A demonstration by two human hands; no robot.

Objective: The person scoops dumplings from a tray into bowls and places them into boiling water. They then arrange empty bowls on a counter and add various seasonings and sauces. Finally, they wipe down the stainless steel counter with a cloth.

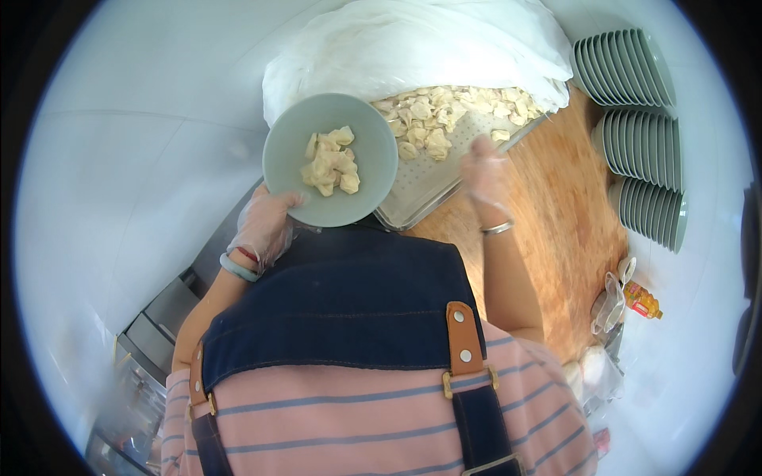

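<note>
My left hand (266, 223), in a clear plastic glove, grips the lower left rim of a pale green bowl (372, 178), its thumb over the inner edge. Several small folded dumplings (330, 163) sit in the middle of the bowl. Over the right side of a perforated metal tray (411, 205) is my gloved right hand (487, 172), blurred, so its grip is unclear. One loose dumpling (500, 135) lies close to its fingertips. More dumplings (443, 113) spread across the tray's far part, some tucked under a white plastic sheet (417, 47).
Three stacks of green bowls, far (622, 68), middle (640, 149) and near (649, 211), line the right side of the wooden worktop (559, 208). An orange-yellow bottle (643, 300) and a clear plastic container (608, 303) are at the lower right. A white wall (119, 149) rises on the left.
</note>
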